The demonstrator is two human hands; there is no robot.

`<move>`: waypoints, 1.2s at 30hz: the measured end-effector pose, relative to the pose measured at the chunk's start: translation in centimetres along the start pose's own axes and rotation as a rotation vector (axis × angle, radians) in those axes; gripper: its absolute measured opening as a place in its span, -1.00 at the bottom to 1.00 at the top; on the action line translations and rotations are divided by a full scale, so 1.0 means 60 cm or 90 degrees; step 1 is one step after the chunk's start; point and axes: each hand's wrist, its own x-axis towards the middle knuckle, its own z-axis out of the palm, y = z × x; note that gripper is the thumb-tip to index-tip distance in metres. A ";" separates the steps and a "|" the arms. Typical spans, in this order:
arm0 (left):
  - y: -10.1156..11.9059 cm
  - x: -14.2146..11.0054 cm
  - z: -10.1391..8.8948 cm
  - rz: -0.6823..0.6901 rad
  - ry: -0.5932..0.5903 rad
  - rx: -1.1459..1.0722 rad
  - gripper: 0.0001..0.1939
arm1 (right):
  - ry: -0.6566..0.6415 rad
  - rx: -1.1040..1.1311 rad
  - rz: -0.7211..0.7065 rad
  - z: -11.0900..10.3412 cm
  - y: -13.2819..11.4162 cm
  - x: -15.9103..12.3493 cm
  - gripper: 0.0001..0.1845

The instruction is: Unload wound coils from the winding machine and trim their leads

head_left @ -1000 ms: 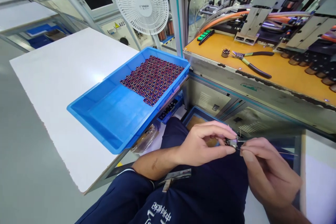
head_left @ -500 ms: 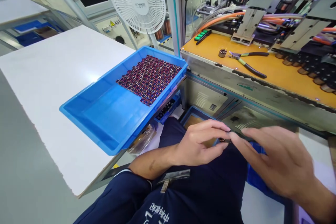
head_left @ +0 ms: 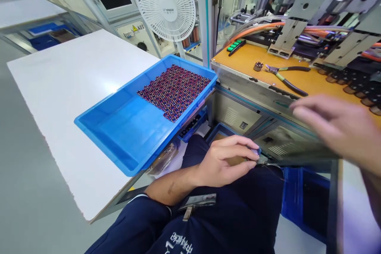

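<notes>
My left hand (head_left: 228, 160) is over my lap, its thumb and fingers pinched on a small wound coil part (head_left: 257, 152). Only a bluish edge of that part shows past the fingertips. To the right, my right hand (head_left: 336, 127) is raised in front of the orange bench top and smeared by motion, so its grip is unclear. Nearest to it lie cutting pliers (head_left: 287, 79) with black and green handles, jaws apart. Beside the pliers stands a small round coil part (head_left: 258, 66) with copper windings.
On the white table (head_left: 65, 83) at left sits a blue tray (head_left: 125, 135), partly filled with tightly packed small dark red and blue parts. A white fan (head_left: 166, 6) stands behind. Machine fixtures (head_left: 287, 37) and a row of dark cylinders (head_left: 357, 85) occupy the bench. A blue bin (head_left: 293, 194) is below right.
My right hand has left the part and moved up and right toward the bench. My left hand stays over my lap, still pinching it. The view has shifted slightly.
</notes>
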 end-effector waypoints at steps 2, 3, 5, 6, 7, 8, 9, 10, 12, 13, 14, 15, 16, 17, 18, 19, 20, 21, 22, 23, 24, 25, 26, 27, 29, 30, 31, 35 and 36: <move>0.001 0.001 0.000 0.001 0.014 0.001 -0.90 | 0.134 -0.218 0.007 -0.011 0.051 0.061 -0.20; 0.002 0.002 0.000 0.002 0.019 0.002 -0.90 | 0.095 -0.263 0.014 -0.010 0.075 0.089 -0.06; 0.006 0.003 -0.002 0.003 0.024 0.008 -0.90 | 0.041 -0.290 0.048 0.003 0.113 0.134 0.01; 0.009 0.003 -0.004 0.002 0.027 0.012 -0.90 | 0.014 -0.292 0.067 0.014 0.126 0.149 0.01; 0.011 0.003 -0.007 0.000 0.031 0.018 -0.90 | -0.001 -0.292 0.086 0.027 0.136 0.160 0.01; 0.013 0.003 -0.009 -0.001 0.035 0.025 -0.91 | -0.011 -0.291 0.106 0.040 0.144 0.166 0.00; 0.014 0.002 -0.012 -0.001 0.039 0.031 -0.91 | -0.014 -0.290 0.127 0.052 0.150 0.169 0.00; 0.015 0.001 -0.015 -0.002 0.044 0.037 -0.91 | -0.013 -0.288 0.149 0.062 0.155 0.169 0.01; 0.015 -0.001 -0.019 -0.007 0.056 0.048 -0.92 | -0.020 -0.278 0.182 0.072 0.165 0.167 0.02; 0.014 -0.002 -0.020 -0.013 0.062 0.052 -0.93 | -0.020 -0.272 0.190 0.072 0.170 0.166 0.04; 0.013 -0.003 -0.020 -0.019 0.067 0.054 -0.93 | -0.017 -0.266 0.187 0.071 0.176 0.166 0.07; 0.012 -0.003 -0.019 -0.025 0.070 0.054 -0.92 | -0.016 -0.259 0.173 0.068 0.181 0.166 0.09; 0.011 -0.003 -0.017 -0.030 0.072 0.053 -0.92 | -0.020 -0.250 0.149 0.065 0.185 0.167 0.10; 0.010 -0.002 -0.015 -0.034 0.074 0.050 -0.92 | -0.028 -0.241 0.119 0.062 0.188 0.169 0.09; 0.010 -0.001 -0.013 -0.039 0.075 0.047 -0.92 | -0.039 -0.232 0.089 0.060 0.191 0.171 0.06; 0.010 0.000 -0.012 -0.043 0.077 0.045 -0.92 | -0.048 -0.226 0.062 0.060 0.192 0.171 0.01; 0.011 0.001 -0.012 -0.047 0.078 0.044 -0.92 | -0.054 -0.225 0.041 0.061 0.192 0.171 -0.04; 0.013 0.001 -0.012 -0.050 0.078 0.044 -0.92 | -0.054 -0.231 0.027 0.062 0.191 0.168 -0.10; 0.014 0.001 -0.014 -0.054 0.079 0.044 -0.91 | -0.047 -0.243 0.018 0.063 0.190 0.163 -0.14; 0.016 0.001 -0.018 -0.057 0.080 0.045 -0.91 | -0.036 -0.258 0.012 0.063 0.189 0.156 -0.18; 0.017 0.000 -0.022 -0.062 0.083 0.047 -0.90 | -0.027 -0.273 0.005 0.061 0.188 0.146 -0.22; 0.017 -0.002 -0.027 -0.068 0.088 0.052 -0.90 | -0.020 -0.286 -0.004 0.057 0.187 0.134 -0.25; 0.017 -0.003 -0.031 -0.075 0.095 0.058 -0.89 | -0.015 -0.297 -0.014 0.051 0.187 0.119 -0.28; 0.017 -0.005 -0.036 -0.082 0.102 0.064 -0.89 | -0.009 -0.306 -0.025 0.043 0.187 0.103 -0.31; 0.014 -0.005 -0.042 -0.093 0.115 0.067 -0.89 | 0.001 -0.319 -0.045 0.024 0.186 0.065 -0.39; 0.013 -0.004 -0.043 -0.093 0.120 0.061 -0.90 | 0.010 -0.323 -0.052 0.017 0.183 0.043 -0.44; 0.012 -0.003 -0.042 -0.091 0.124 0.052 -0.90 | 0.022 -0.329 -0.061 0.011 0.177 0.018 -0.48; 0.006 0.006 -0.033 -0.071 0.129 0.026 -0.91 | 0.071 -0.198 -0.029 0.029 0.110 -0.108 -0.47; 0.004 0.007 -0.030 -0.071 0.129 0.024 -0.91 | 0.074 -0.116 0.016 0.042 0.084 -0.143 -0.48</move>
